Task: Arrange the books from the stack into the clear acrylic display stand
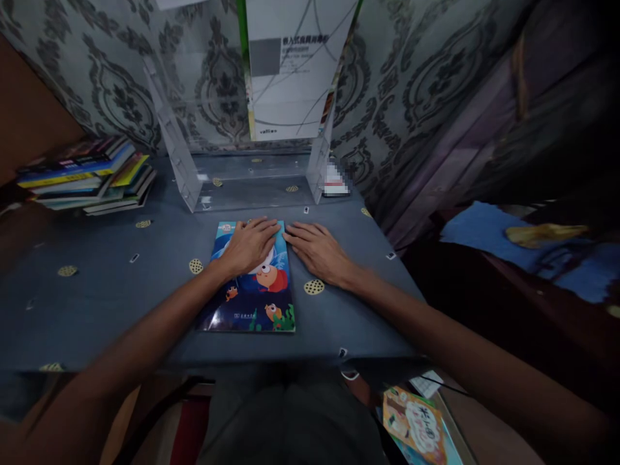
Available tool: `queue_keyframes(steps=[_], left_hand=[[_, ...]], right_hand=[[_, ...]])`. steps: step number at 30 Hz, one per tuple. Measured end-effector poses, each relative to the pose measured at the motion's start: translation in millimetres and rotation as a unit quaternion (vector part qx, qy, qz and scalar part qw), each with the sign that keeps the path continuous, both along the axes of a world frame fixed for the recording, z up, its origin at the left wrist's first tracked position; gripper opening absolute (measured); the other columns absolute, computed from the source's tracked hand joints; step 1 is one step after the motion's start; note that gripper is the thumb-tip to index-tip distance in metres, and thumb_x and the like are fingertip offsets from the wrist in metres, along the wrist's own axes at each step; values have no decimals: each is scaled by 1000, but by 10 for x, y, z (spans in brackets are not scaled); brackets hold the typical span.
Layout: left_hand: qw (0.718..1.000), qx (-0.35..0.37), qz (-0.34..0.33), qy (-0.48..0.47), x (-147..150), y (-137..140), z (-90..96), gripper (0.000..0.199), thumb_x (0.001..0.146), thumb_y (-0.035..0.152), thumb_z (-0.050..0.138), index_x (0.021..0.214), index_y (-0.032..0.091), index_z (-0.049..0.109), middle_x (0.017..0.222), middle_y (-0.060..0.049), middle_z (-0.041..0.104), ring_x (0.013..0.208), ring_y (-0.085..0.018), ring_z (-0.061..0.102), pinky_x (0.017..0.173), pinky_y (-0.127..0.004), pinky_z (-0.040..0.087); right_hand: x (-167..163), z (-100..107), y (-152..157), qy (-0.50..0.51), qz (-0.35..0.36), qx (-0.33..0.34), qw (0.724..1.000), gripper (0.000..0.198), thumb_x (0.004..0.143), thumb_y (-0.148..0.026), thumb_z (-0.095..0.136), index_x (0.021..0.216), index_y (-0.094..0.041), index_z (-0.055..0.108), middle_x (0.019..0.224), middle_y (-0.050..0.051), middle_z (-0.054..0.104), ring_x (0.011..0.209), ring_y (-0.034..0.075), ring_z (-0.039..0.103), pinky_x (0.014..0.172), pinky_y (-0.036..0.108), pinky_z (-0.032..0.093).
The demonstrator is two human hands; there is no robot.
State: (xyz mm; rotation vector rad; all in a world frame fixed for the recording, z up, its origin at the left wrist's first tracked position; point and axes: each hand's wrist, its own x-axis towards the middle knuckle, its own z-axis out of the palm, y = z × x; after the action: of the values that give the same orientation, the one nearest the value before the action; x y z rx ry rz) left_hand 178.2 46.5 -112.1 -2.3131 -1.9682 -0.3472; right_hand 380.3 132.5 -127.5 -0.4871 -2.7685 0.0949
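A blue picture book (252, 303) with cartoon fish on its cover lies closed on the table, near the front edge. My left hand (252, 247) rests flat on the upper part of the cover, fingers stretched out and pointing right. Just beyond the book's right edge is my right hand (317, 250), palm down with straight fingers. Its fingertips reach the upper right edge of the book; whether they press on it I cannot tell. Neither hand grips anything.
Behind the book stands a clear acrylic rack (252, 194), with a white booklet (295, 77) upright above it. Stacked books (87, 174) sit at the back left of the grey patterned table (159, 310). Below the front edge, at right, lies another colourful book (416, 423).
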Motion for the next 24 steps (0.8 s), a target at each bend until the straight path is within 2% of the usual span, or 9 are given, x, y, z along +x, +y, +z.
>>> queue_keyframes(steps=[4, 13, 19, 24], left_hand=[[999, -9, -19, -33, -24, -1, 21, 41, 102, 28, 39, 138, 25, 59, 147, -8, 58, 138, -27, 50, 104, -50, 38], [988, -74, -124, -49, -48, -137, 153, 42, 101, 26, 38, 137, 24, 60, 149, -6, 57, 142, -24, 47, 113, -49, 32], [975, -93, -190, -62, 24, -548, 210, 40, 103, 27, 40, 137, 26, 60, 148, -5, 57, 144, -24, 45, 118, -49, 30], [963, -116, -231, -78, 98, -981, 275, 40, 101, 23, 44, 137, 29, 60, 151, -5, 54, 146, -24, 42, 119, -52, 29]], right_hand=[[148, -19, -188, 29, 35, -7, 999, 38, 101, -22, 43, 133, -22, 64, 138, 11, 65, 136, 28, 52, 111, 54, 40], [463, 63, -700, 64, 118, -37, 990, 35, 100, -21, 47, 130, -22, 67, 133, 9, 69, 132, 28, 57, 110, 55, 44], [586, 96, -1026, 91, 144, -22, 985, 31, 100, -19, 49, 125, -18, 68, 129, 10, 71, 123, 26, 63, 107, 50, 50], [661, 79, -1250, 134, 144, -17, 980, 27, 98, -15, 51, 118, -9, 69, 120, 17, 73, 117, 28, 63, 96, 46, 57]])
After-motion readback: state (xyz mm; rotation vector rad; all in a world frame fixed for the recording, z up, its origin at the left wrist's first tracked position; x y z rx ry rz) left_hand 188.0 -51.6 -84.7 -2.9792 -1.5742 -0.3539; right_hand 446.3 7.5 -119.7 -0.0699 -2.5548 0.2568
